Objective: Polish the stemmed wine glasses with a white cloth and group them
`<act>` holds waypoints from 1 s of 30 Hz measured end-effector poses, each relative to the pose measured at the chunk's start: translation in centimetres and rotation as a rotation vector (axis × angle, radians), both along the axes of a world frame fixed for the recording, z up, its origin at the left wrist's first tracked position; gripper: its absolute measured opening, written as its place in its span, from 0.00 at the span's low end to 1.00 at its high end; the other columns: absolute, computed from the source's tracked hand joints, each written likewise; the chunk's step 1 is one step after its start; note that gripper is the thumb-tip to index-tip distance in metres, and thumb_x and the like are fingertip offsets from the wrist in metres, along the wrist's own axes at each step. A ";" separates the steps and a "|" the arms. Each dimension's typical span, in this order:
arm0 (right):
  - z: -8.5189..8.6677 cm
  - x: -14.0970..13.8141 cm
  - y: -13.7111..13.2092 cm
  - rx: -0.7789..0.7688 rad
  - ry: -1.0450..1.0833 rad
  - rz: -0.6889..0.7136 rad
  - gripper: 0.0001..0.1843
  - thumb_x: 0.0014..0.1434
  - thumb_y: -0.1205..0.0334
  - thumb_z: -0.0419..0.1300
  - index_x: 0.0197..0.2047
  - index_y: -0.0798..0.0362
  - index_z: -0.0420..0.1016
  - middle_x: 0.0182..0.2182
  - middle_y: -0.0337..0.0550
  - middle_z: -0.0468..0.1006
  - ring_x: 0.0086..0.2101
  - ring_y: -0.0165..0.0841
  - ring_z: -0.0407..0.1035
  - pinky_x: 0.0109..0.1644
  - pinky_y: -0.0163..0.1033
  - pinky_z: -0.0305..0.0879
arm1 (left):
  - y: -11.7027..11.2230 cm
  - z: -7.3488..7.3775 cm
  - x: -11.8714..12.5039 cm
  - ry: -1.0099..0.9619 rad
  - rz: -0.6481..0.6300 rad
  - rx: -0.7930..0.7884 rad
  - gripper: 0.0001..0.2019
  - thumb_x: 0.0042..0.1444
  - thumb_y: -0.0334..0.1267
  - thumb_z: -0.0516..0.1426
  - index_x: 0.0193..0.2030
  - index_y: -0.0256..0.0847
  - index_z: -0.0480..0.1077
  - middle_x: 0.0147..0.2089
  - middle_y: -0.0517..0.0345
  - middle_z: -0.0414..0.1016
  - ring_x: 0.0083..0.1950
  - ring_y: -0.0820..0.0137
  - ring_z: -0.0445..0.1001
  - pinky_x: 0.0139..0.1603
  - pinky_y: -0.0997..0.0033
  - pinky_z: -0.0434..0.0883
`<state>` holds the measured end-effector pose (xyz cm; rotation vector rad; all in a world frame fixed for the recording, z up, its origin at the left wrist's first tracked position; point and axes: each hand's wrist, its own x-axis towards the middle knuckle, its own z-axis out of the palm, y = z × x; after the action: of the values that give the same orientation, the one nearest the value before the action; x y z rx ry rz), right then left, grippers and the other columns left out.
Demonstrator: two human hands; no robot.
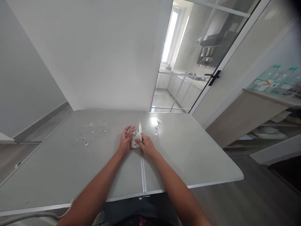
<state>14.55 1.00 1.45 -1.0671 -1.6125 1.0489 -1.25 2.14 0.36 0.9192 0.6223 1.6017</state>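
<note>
Over the middle seam of the table, my left hand is closed around a clear, rounded glass. A white cloth is in my right hand, pinched between thumb and fingers and pressed against the glass. Part of the glass is hidden by my fingers and the cloth. To the right of my hands stands another clear glass piece with a narrow middle. On the left half are several small transparent glass pieces, too faint to make out fully.
The pale folding table has a metal edge and a centre seam, and meets a white wall. A glass door with a black handle is behind. Plastic bottles stand on a shelf at right. A cable runs lower left.
</note>
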 end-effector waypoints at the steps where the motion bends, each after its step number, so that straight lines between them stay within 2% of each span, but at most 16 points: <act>1: -0.1 -0.1 0.1 -0.048 0.068 0.022 0.17 0.56 0.46 0.67 0.36 0.52 0.76 0.26 0.38 0.73 0.30 0.31 0.63 0.37 0.36 0.60 | 0.0 0.0 -0.1 -0.008 -0.013 -0.012 0.29 0.53 0.47 0.69 0.59 0.42 0.68 0.64 0.42 0.71 0.61 0.59 0.74 0.61 0.59 0.71; 4: -0.5 0.0 0.4 -0.336 0.402 0.152 0.20 0.55 0.43 0.66 0.33 0.54 0.75 0.26 0.40 0.74 0.27 0.31 0.64 0.34 0.37 0.62 | -0.1 0.1 -0.1 -0.013 -0.083 -0.013 0.31 0.51 0.50 0.70 0.59 0.40 0.68 0.65 0.38 0.70 0.61 0.57 0.74 0.61 0.56 0.71; 6: -0.6 0.4 0.4 -0.511 0.553 0.233 0.19 0.53 0.45 0.68 0.32 0.54 0.74 0.25 0.40 0.73 0.25 0.30 0.63 0.32 0.37 0.64 | -0.1 0.1 -0.1 -0.003 -0.146 0.004 0.34 0.50 0.51 0.70 0.60 0.40 0.68 0.65 0.37 0.70 0.61 0.55 0.74 0.61 0.55 0.72; 8: -0.4 0.7 0.3 -0.573 0.614 0.264 0.18 0.53 0.47 0.69 0.33 0.53 0.75 0.25 0.40 0.73 0.25 0.30 0.64 0.31 0.37 0.64 | -0.2 0.0 0.0 0.015 -0.207 0.014 0.35 0.50 0.51 0.70 0.62 0.41 0.66 0.65 0.37 0.70 0.61 0.54 0.75 0.60 0.54 0.71; 10: -0.1 0.8 0.1 -0.534 0.640 0.228 0.19 0.54 0.45 0.68 0.36 0.53 0.76 0.27 0.41 0.75 0.26 0.31 0.65 0.32 0.37 0.65 | -0.2 -0.1 0.1 0.049 -0.250 0.016 0.36 0.50 0.51 0.70 0.62 0.40 0.66 0.64 0.36 0.71 0.60 0.54 0.75 0.60 0.54 0.71; 12: 0.2 0.8 0.0 -0.431 0.605 0.173 0.21 0.54 0.43 0.69 0.40 0.53 0.77 0.31 0.43 0.77 0.29 0.32 0.67 0.34 0.38 0.65 | -0.3 -0.1 0.2 0.082 -0.266 0.007 0.35 0.51 0.51 0.70 0.62 0.39 0.67 0.63 0.37 0.72 0.60 0.54 0.75 0.59 0.56 0.72; 14: 0.3 0.7 0.0 -0.269 0.458 0.132 0.23 0.51 0.45 0.71 0.43 0.53 0.78 0.34 0.43 0.77 0.33 0.33 0.68 0.37 0.38 0.64 | -0.3 0.0 0.2 0.099 -0.256 -0.003 0.34 0.52 0.50 0.69 0.62 0.39 0.68 0.63 0.38 0.73 0.59 0.54 0.76 0.58 0.58 0.73; 17: 0.2 0.4 0.0 -0.073 0.222 0.089 0.21 0.49 0.49 0.73 0.41 0.53 0.78 0.30 0.38 0.75 0.32 0.32 0.64 0.37 0.37 0.62 | -0.4 -0.1 0.1 0.105 -0.223 -0.003 0.32 0.52 0.49 0.70 0.60 0.39 0.70 0.62 0.39 0.74 0.58 0.55 0.76 0.57 0.60 0.73; 19: 0.0 0.3 0.0 -0.076 0.228 0.075 0.19 0.52 0.48 0.71 0.38 0.53 0.78 0.28 0.38 0.73 0.30 0.31 0.63 0.36 0.36 0.61 | -0.4 -0.1 0.0 0.097 -0.209 0.000 0.32 0.50 0.51 0.70 0.58 0.39 0.71 0.60 0.40 0.76 0.57 0.55 0.77 0.57 0.59 0.73; 23: -0.2 0.4 0.2 -0.375 0.499 0.173 0.19 0.53 0.46 0.68 0.35 0.54 0.77 0.28 0.41 0.75 0.28 0.32 0.65 0.34 0.39 0.65 | -0.5 -0.2 0.1 0.071 -0.251 -0.005 0.33 0.49 0.54 0.70 0.57 0.38 0.72 0.58 0.38 0.77 0.55 0.54 0.78 0.55 0.57 0.74; 25: -0.2 0.6 0.3 -0.445 0.537 0.220 0.20 0.51 0.47 0.70 0.37 0.54 0.78 0.29 0.43 0.76 0.28 0.33 0.67 0.34 0.40 0.67 | -0.6 -0.1 0.1 0.084 -0.274 0.003 0.33 0.50 0.55 0.69 0.57 0.37 0.71 0.59 0.37 0.76 0.55 0.54 0.78 0.54 0.57 0.74; 27: -0.3 0.8 0.3 -0.361 0.458 0.243 0.22 0.48 0.49 0.73 0.40 0.55 0.79 0.32 0.43 0.78 0.31 0.34 0.69 0.37 0.40 0.67 | -0.6 0.0 0.1 0.120 -0.276 0.020 0.33 0.50 0.54 0.69 0.58 0.38 0.71 0.59 0.38 0.76 0.55 0.54 0.78 0.54 0.59 0.74; 30: -0.4 0.6 0.3 -0.171 0.315 0.193 0.23 0.46 0.51 0.75 0.41 0.56 0.80 0.33 0.41 0.78 0.33 0.33 0.68 0.39 0.38 0.65 | -0.5 0.1 0.0 0.154 -0.234 0.034 0.32 0.51 0.51 0.70 0.58 0.38 0.70 0.58 0.39 0.77 0.55 0.56 0.78 0.54 0.62 0.74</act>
<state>15.14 1.34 1.04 -0.8155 -1.4074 1.4286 -1.23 1.64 0.44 1.1064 0.5713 1.3451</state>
